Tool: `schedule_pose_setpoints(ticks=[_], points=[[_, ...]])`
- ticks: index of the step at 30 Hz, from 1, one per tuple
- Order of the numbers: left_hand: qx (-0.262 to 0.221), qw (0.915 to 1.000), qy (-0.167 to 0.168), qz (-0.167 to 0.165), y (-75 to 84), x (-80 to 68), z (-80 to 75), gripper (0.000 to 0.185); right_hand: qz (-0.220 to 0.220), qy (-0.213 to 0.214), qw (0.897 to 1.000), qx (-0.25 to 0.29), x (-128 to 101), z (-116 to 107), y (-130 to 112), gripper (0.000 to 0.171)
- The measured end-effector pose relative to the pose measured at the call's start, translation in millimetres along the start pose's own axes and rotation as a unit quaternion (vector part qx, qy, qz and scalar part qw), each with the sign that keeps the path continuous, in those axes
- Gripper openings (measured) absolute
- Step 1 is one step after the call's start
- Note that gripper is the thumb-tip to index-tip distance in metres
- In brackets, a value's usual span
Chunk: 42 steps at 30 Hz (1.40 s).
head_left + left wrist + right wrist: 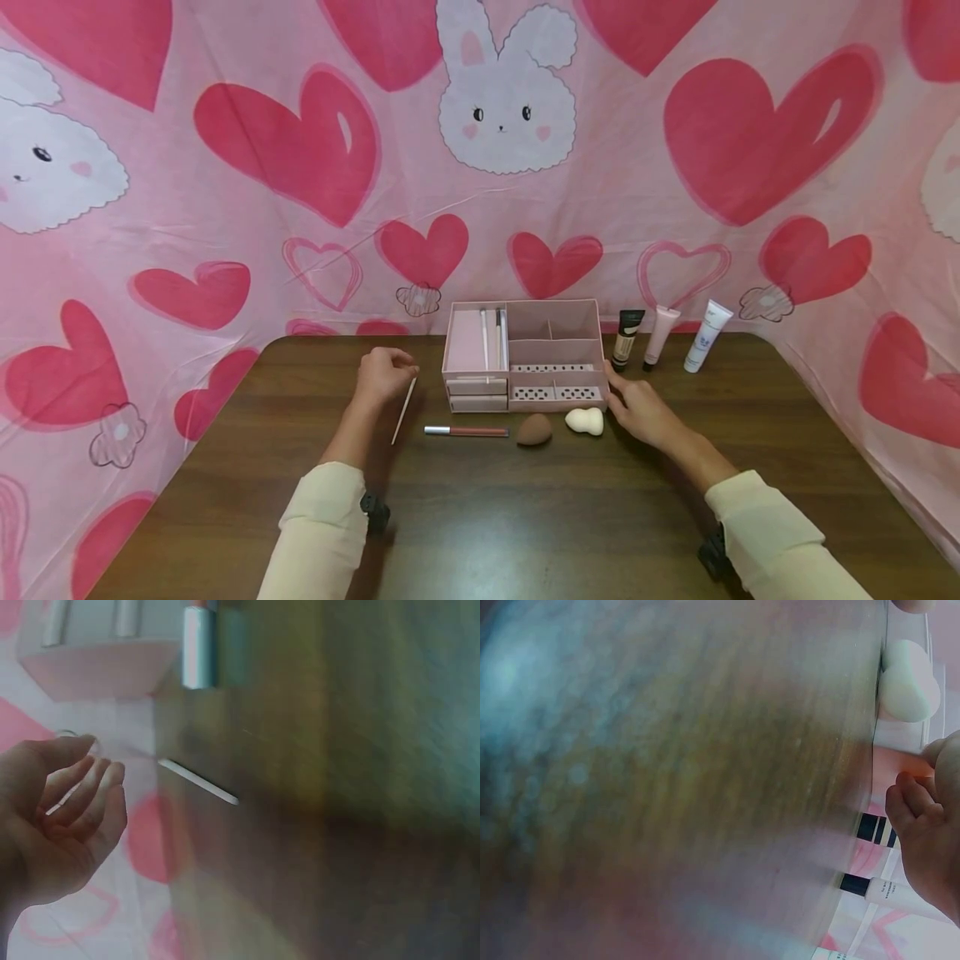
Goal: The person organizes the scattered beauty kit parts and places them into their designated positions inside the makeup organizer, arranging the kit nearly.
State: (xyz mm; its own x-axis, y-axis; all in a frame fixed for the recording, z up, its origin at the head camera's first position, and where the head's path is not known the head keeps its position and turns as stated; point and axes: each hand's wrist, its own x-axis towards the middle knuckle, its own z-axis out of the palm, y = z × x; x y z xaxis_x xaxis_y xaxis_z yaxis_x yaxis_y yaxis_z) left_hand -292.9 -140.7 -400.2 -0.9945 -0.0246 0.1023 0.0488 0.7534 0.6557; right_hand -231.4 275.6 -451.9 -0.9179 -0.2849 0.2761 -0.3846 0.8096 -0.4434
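Thin white stick [403, 409] pinched in left hand [384, 375], lip-gloss tube [466, 431] and sponges beside; right hand [637, 408] relaxed against pink organizer [525, 354].

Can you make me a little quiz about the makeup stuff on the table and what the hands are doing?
1. True or false: the left hand pinches a thin white stick.
2. Which sponge lies nearer the right hand? A) the brown sponge B) the white sponge
3. How many tubes stand to the right of the pink organizer?

Key
1. True; its lower end slants down toward the table.
2. B
3. Three: the black-capped tube, the pink tube and the white tube.
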Motion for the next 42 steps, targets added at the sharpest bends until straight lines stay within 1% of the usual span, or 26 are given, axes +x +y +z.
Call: schedule_pose_setpoints(ticks=[4,9,12,20,28,35,42], points=[[0.029,0.9995,-0.007,-0.012,-14.8,-0.6,4.5,0.025,0.0,0.0,1.0,0.001,-0.1,-0.1,-0.7,0.057],[0.04,0.9985,-0.018,-0.031,-21.9,-2.2,7.1,0.026,-0.001,0.002,1.0,0.001,-0.6,0.3,0.0,0.057],[0.049,0.9977,-0.026,-0.04,-22.6,-2.3,7.8,0.026,-0.001,0.004,1.0,-0.001,-0.5,0.5,1.0,0.057],[0.077,0.9949,-0.047,-0.044,-25.8,-1.9,10.7,0.026,0.005,-0.003,1.0,0.005,-0.8,1.3,0.8,0.058],[0.102,0.9902,-0.081,-0.052,-20.3,0.8,8.0,0.02,-0.007,0.012,1.0,-0.001,-1.2,0.9,0.8,0.057],[0.12,0.9866,-0.089,-0.066,-17.2,1.0,6.6,0.015,-0.004,0.008,1.0,-0.001,-0.7,1.4,1.0,0.058],[0.133,0.9851,-0.078,-0.076,-17.3,2.6,8.8,0.012,0.0,0.007,1.0,0.001,-0.3,1.4,0.7,0.058]])
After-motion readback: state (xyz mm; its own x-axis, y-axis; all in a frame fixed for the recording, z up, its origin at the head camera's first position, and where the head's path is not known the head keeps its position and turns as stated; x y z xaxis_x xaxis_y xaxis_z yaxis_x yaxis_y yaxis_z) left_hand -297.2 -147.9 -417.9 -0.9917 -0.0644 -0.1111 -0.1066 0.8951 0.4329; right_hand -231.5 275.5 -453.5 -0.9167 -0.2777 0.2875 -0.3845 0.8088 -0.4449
